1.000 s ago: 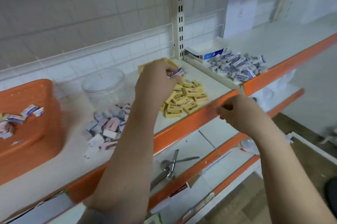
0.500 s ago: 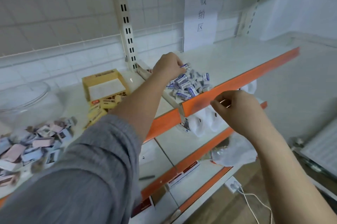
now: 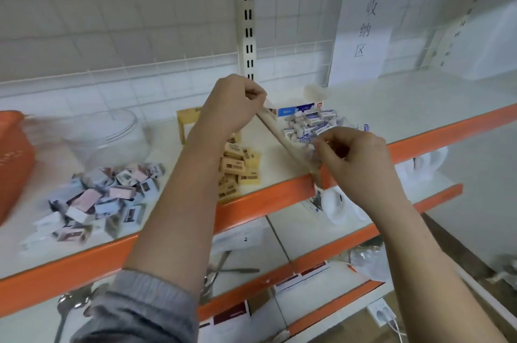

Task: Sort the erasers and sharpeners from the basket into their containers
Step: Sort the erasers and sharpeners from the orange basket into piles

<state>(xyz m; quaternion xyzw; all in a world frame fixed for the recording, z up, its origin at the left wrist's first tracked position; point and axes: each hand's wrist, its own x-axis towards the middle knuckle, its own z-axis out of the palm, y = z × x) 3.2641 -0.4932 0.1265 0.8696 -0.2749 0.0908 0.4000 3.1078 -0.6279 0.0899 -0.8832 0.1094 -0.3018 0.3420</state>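
- Head view, hands: the left hand is curled into a closed grip above the shelf divider; whether anything small sits inside it I cannot tell. The right hand has its fingers bent together at the shelf's front edge, seemingly pinching something tiny, though blur hides what
- Head view, task things: the blue-and-white erasers lie heaped just right of the divider, in front of their blue-and-white box. The yellow erasers lie left of the divider, near a yellow box. A loose pile of pink and pale packets (erasers or sharpeners, too blurred to say) sits before a clear jar. The orange basket stands at the far left of the shelf
- Handling, as a judgement: these pieces look light, stiff and small, not fragile; paper sleeves may slide a little. A thumb-and-finger pinch across the short sides of one piece should serve, or a loose scoop for several
- Risk: pieces near the orange lip could be nudged over the edge
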